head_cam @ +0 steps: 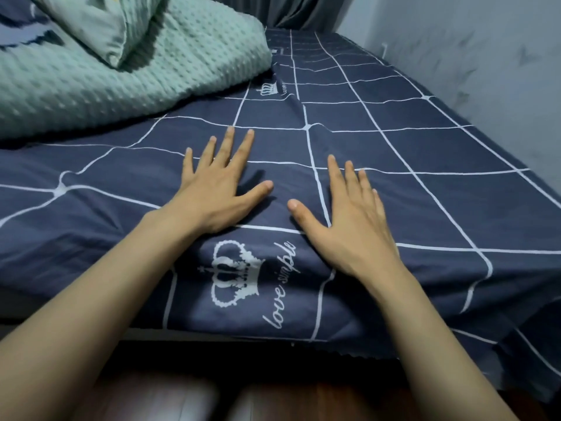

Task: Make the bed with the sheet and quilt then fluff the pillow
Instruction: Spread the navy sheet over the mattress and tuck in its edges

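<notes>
A dark blue sheet point(409, 153) with white grid lines and a crown print covers the bed and hangs over the near edge. My left hand point(217, 189) lies flat on it, fingers spread, palm down. My right hand point(349, 214) rests flat beside it, a hand's width to the right, fingers together. A mint green dotted quilt point(127, 86) is bunched at the upper left of the bed. A pale green pillow point(100, 25) sits on top of the quilt.
A light wall point(485, 71) runs along the bed's right side. Grey curtains point(303, 10) hang at the far end. Dark wooden floor point(273, 399) shows below the near edge of the bed.
</notes>
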